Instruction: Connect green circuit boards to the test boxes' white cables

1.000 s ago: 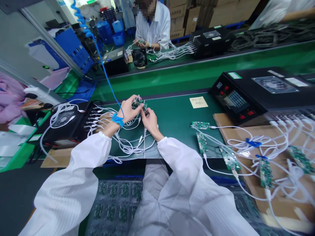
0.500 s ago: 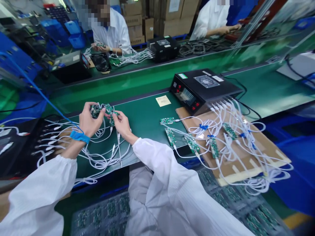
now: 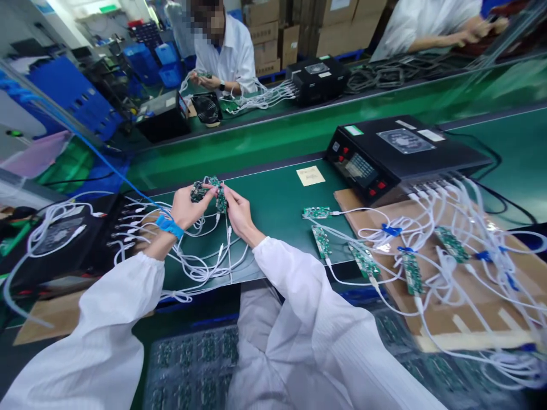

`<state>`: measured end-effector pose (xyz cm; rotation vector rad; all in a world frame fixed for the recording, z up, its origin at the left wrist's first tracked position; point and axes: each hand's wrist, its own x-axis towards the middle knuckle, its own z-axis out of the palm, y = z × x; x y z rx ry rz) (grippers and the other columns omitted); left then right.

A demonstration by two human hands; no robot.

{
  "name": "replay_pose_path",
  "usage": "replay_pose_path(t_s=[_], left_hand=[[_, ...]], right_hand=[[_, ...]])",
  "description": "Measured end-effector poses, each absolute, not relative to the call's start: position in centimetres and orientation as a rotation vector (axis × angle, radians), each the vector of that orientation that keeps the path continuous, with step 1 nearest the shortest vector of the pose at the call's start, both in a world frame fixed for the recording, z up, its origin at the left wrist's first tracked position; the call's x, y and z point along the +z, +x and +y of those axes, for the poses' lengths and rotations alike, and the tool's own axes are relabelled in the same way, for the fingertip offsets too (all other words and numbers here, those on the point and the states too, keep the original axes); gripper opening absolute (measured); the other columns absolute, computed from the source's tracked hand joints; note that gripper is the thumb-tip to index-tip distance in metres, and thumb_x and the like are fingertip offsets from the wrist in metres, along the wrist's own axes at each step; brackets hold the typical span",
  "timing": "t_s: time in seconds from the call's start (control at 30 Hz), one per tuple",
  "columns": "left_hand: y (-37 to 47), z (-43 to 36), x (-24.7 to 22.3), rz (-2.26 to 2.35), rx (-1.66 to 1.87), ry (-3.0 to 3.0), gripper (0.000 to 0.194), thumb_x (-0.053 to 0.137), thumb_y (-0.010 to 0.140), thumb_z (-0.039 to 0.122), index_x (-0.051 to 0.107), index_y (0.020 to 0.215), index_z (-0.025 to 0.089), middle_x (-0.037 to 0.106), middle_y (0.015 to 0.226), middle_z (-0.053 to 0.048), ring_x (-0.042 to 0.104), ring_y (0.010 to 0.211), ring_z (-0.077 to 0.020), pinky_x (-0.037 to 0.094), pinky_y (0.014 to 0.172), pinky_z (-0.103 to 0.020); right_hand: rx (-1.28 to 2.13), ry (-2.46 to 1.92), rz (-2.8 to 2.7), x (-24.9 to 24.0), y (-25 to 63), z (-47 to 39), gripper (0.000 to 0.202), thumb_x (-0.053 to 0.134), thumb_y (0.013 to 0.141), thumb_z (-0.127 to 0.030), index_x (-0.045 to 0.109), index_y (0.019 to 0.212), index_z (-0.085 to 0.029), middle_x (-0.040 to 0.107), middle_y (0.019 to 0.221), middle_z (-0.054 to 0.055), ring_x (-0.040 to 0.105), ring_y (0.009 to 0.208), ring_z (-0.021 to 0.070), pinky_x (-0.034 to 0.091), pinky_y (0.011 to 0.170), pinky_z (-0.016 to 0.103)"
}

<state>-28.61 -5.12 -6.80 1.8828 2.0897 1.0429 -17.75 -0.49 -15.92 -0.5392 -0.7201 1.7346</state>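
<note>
My left hand, with a blue wrist strap, is closed on green circuit boards above the green bench. Close beside it, my right hand pinches another green circuit board upright between thumb and fingers. The two hands nearly touch, and a white cable plug hangs at the lower end of that board. Loose white cables lie coiled on the bench below both hands. How many boards the left hand holds is hidden by its fingers.
A black test box stands at the right; its white cables run to several boards on cardboard. Another black box sits at the left. A yellow note lies mid-bench. Trays of boards are below. Two people work across the bench.
The view has swung left, so everything appears further right. Both hands still hold boards, and the right hand's fingers now sit a little higher along its board.
</note>
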Motion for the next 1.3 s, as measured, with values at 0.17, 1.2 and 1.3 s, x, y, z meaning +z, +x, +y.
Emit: replay_pose_path(t_s=[0.17, 1.2, 1.3], left_hand=[[-28.5, -5.2, -6.7, 2.059, 1.094, 1.819, 0.037, 0.068, 0.085, 0.053, 0.078, 0.092, 0.018, 0.077, 0.084, -0.005, 0.069, 0.077, -0.0196, 0.056, 0.075, -0.028], [-28.4, -4.4, -7.9, 2.02, 1.112, 1.875, 0.034, 0.067, 0.088, 0.047, 0.079, 0.1, 0.018, 0.078, 0.096, -0.007, 0.073, 0.088, -0.0232, 0.052, 0.082, -0.03], [-28.3, -3.7, -8.2, 2.058, 0.998, 1.849, 0.037, 0.069, 0.086, 0.05, 0.079, 0.1, 0.017, 0.078, 0.099, -0.008, 0.072, 0.092, -0.025, 0.052, 0.084, -0.031]], right_hand=[[1.719, -0.528, -0.732, -15.7, -17.7, -0.6, 0.046, 0.075, 0.086, -0.052, 0.077, 0.113, -0.016, 0.076, 0.122, 0.01, 0.067, 0.125, 0.0236, 0.05, 0.114, 0.038], [1.499, -0.613, -0.97, -15.5, -16.6, -1.1, 0.055, 0.07, 0.088, -0.06, 0.078, 0.12, -0.016, 0.073, 0.131, 0.009, 0.066, 0.127, 0.0252, 0.046, 0.117, 0.038], [1.418, -0.78, -1.059, -16.0, -16.5, -0.6, 0.043, 0.064, 0.095, -0.049, 0.077, 0.118, -0.015, 0.074, 0.127, 0.012, 0.07, 0.117, 0.0232, 0.051, 0.108, 0.035]])
